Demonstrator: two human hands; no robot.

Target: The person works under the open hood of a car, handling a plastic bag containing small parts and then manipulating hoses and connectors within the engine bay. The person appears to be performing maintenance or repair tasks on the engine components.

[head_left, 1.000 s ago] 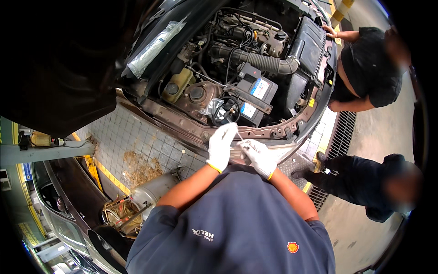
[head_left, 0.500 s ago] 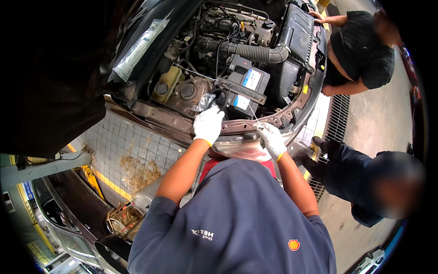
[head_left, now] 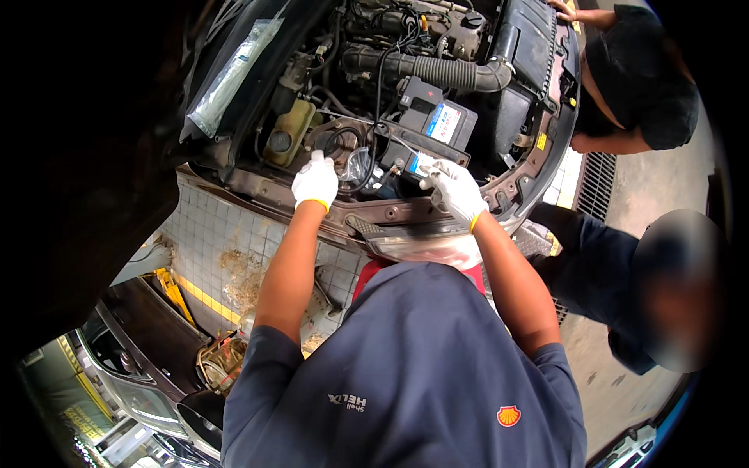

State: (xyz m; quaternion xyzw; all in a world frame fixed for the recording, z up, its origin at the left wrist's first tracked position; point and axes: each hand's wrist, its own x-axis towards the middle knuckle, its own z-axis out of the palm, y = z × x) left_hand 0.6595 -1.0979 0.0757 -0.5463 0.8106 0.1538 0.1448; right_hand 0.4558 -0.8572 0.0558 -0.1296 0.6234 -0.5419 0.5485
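My left hand [head_left: 316, 181], in a white glove with a yellow cuff, is closed over the front of the engine bay. Against its fingers lies a loop of black cable [head_left: 367, 181]; what the fingers grip, if anything, is hidden. Just right of it sits a clear plastic bag [head_left: 356, 165]. My right hand [head_left: 454, 189], gloved alike, pinches a thin pale strip [head_left: 407, 147] like a cable tie, which points up and left across a dark metal bar [head_left: 433, 145]. Behind that bar stands the car battery [head_left: 446, 125], with a blue and white label.
A yellowish fluid reservoir [head_left: 285, 136] is left of my hands; a ribbed air hose [head_left: 445, 72] crosses behind. A long plastic packet [head_left: 234, 78] lies on the left fender. Two people stand at the right: one in black [head_left: 644, 82], another in navy [head_left: 597, 253].
My left hand has moved left, off the plastic bag. My right hand has come up over the front panel, swinging the thin strip further left. The view has shifted slightly.
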